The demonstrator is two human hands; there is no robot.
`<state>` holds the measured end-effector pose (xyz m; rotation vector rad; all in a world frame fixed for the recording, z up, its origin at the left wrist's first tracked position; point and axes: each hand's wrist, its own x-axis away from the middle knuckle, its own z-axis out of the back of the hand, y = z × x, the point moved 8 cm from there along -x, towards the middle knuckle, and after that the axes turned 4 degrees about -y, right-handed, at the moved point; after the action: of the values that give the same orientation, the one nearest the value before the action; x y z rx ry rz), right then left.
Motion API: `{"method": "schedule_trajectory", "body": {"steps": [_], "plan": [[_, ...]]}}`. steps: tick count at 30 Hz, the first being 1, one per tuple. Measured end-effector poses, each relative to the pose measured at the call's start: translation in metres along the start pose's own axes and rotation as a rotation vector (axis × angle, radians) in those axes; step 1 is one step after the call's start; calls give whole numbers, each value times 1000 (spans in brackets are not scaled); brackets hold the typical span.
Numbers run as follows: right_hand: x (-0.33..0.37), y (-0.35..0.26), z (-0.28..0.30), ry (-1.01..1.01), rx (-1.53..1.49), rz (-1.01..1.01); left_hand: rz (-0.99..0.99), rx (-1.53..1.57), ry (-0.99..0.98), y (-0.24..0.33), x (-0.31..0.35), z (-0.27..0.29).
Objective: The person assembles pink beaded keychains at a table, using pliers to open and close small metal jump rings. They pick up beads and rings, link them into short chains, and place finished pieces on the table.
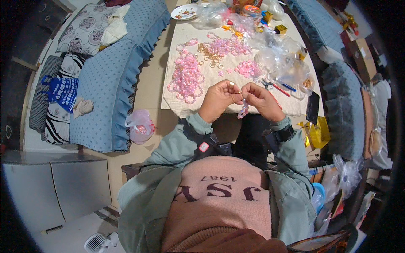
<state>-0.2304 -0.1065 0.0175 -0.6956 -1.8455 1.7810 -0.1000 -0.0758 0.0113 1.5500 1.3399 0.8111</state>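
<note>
Both my hands meet over the near edge of the table, fingertips almost touching. My left hand (220,101) is closed in a pinch, and my right hand (262,102) pinches beside it. From between their fingertips hangs a short strand of pink and clear beads (243,111); its upper end is hidden by the fingers. Beyond the hands lie loose pink beads (248,69), a pile of pink beaded bracelets (186,75) to the left, another pink bracelet pile (230,45) farther back, and gold-coloured rings (211,55) next to it.
Right of my hands lie pliers (266,84), a red pen (281,90), a blue pen (289,87) and a dark phone (312,108). Clear plastic bags (280,63) crowd the cloth-covered table's right side. A white plate (184,12) stands far left. Blue-covered sofas (114,71) flank the table.
</note>
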Motion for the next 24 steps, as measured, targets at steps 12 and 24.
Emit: {"method": "schedule_trajectory", "body": {"steps": [12, 24], "plan": [[1, 1, -3, 126, 46, 79, -64, -335, 195, 10, 3, 4], [-5, 6, -1, 212, -97, 83, -140, -410, 151, 24, 1, 4]]}}
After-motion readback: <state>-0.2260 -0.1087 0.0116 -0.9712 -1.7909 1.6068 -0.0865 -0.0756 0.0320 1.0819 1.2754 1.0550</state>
